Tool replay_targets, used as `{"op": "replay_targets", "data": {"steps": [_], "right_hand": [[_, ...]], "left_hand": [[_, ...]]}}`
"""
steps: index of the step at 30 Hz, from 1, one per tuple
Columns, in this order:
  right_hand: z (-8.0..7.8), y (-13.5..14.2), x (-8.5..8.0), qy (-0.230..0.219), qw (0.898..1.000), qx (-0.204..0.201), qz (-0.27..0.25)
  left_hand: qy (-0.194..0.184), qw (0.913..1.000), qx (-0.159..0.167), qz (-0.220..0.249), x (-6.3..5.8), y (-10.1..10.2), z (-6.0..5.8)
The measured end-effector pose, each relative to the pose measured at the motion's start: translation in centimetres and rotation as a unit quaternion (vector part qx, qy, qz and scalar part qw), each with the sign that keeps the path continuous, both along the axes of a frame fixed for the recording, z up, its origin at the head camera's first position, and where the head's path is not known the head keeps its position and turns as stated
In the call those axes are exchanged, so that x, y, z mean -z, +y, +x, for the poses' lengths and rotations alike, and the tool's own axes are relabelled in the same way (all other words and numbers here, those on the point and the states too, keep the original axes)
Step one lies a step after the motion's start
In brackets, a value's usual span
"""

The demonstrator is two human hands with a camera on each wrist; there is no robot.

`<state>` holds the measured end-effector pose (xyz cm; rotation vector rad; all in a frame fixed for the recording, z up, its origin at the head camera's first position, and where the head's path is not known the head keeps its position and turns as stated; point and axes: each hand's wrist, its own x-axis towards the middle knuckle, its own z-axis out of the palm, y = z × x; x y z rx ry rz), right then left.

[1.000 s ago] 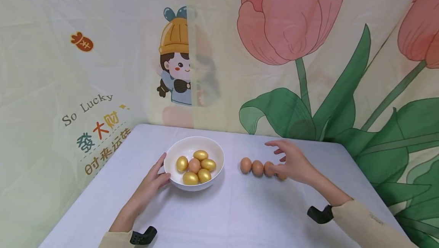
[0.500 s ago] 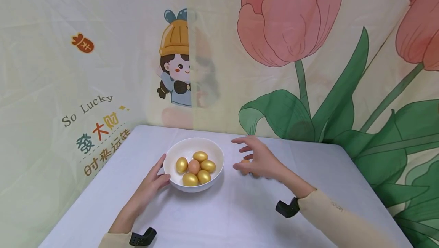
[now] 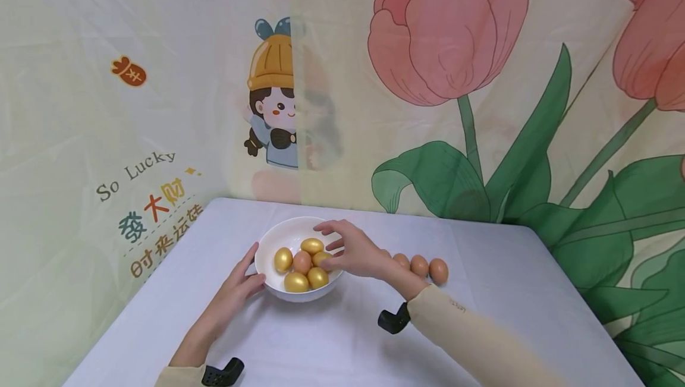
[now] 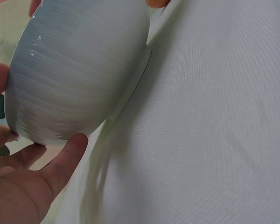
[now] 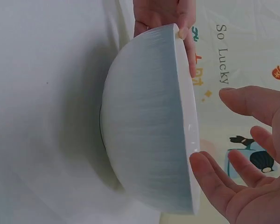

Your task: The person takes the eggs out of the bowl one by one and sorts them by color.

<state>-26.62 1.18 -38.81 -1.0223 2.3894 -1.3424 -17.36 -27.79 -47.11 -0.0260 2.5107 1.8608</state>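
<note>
Now R hand (image 3: 357, 251), spread & empty over the glossy round white bowl (image 3: 299, 296) on the white-clothed table (image 3: 316, 345), could knock its shiny oval gold eggs (image 3: 296, 283) if lowered carelessly, w/ L hand (image 3: 239, 281) gripping bowl's left.

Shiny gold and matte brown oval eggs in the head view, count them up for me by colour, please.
Shiny gold oval eggs: 5, all in the round white bowl
Matte brown oval eggs: 5, with 1 in the bowl and 4 outside it, one partly hidden
Total: 10
</note>
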Motion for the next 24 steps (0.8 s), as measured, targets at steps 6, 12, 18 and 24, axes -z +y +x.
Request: {"op": "replay_targets", "data": {"steps": [6,12,18,24], "right_hand": [[-0.7,-2.1,1.6,-0.038,0.999,0.0,0.007],[-1.3,-3.7,2.7,-0.034,0.999,0.009,0.017],[-1.3,-5.1,3.0,-0.016,0.999,0.023,0.045],[-1.4,-6.5,3.5,0.009,0.997,0.025,0.071]], "left_hand": [[-0.001,1.0,0.001,0.003,0.1,-0.1,-0.1],[-0.003,1.0,0.001,0.004,0.2,0.0,-0.1],[0.002,1.0,0.002,0.004,0.2,-0.1,-0.1],[0.001,1.0,0.001,0.007,0.2,-0.2,0.0]]}}
